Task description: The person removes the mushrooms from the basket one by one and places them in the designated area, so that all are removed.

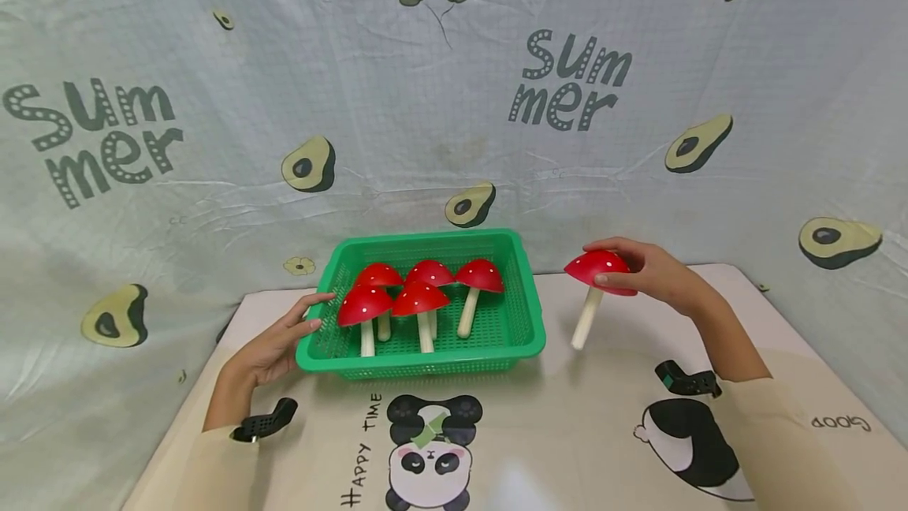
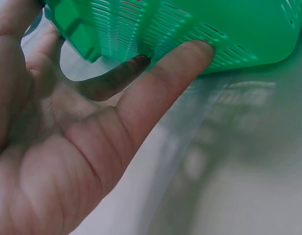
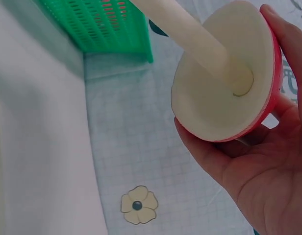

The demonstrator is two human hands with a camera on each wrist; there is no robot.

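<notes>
My right hand (image 1: 653,274) grips a toy mushroom (image 1: 599,268) by its red, white-dotted cap. Its pale stem slants down to the left, over the table to the right of the green basket (image 1: 454,357). The right wrist view shows the cap's cream underside (image 3: 205,107), with fingers and thumb around the rim. At the basket's left side, my left hand (image 1: 273,349) touches the rim and outer wall with fairly straight, spread fingers. Two of those fingers (image 2: 165,78) lie against the slotted wall in the left wrist view. Several similar mushrooms (image 1: 420,300) stand or lean inside the basket.
A table covered with a panda-print cloth (image 1: 298,464) lies under the basket. Behind it hangs a pale curtain (image 1: 397,101) printed with avocados and lettering. Each wrist wears a black device, one on the left (image 1: 266,420) and one on the right (image 1: 686,379).
</notes>
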